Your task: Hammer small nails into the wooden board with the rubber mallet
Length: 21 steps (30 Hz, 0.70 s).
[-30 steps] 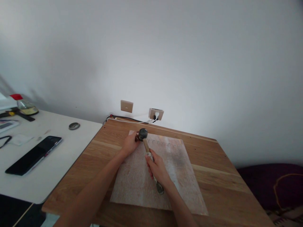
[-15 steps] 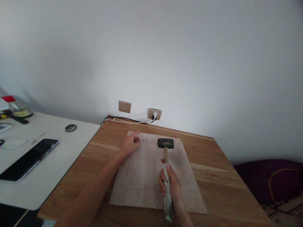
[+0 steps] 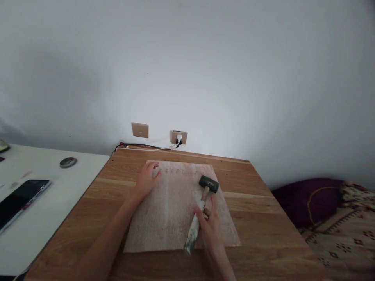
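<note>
A pale, worn board lies on the wooden table. A faint row of small marks runs along the board's far edge. My left hand rests flat on the board's far left corner, fingers apart and holding nothing. A mallet with a black head and a light wooden handle lies low across the board's right half, head pointing away from me. My right hand is on the middle of the handle, thumb and fingers loosely closed round it.
A white desk adjoins the table on the left, with a black phone and a small round metal lid. Wall sockets and cables sit behind the table. A dark cushion and a patterned cloth lie to the right.
My right hand carried the mallet from beside my left hand rightward and lowered it onto the board. My left hand's fingers have spread flat. The view has swung to the right.
</note>
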Each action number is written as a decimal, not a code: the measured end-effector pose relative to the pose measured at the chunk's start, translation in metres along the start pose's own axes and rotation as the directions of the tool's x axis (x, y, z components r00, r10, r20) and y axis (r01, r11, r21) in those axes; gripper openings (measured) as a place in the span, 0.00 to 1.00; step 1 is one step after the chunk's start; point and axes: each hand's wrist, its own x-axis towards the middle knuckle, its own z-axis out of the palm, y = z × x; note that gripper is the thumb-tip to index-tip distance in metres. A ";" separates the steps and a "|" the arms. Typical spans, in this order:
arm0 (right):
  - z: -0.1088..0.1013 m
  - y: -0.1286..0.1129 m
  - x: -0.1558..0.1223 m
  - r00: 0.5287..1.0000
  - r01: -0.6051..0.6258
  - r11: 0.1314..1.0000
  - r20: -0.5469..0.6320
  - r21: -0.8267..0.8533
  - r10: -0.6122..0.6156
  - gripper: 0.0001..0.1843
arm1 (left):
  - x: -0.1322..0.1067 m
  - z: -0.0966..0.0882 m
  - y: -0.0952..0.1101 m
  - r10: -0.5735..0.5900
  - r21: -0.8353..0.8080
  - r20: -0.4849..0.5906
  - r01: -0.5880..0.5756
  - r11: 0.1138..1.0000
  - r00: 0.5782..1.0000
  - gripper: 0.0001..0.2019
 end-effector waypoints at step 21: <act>-0.125 0.084 -0.018 0.744 0.537 0.370 0.219 -0.758 -0.632 0.22 | -0.121 -0.016 0.024 0.053 0.283 0.201 -0.110 0.953 0.978 0.21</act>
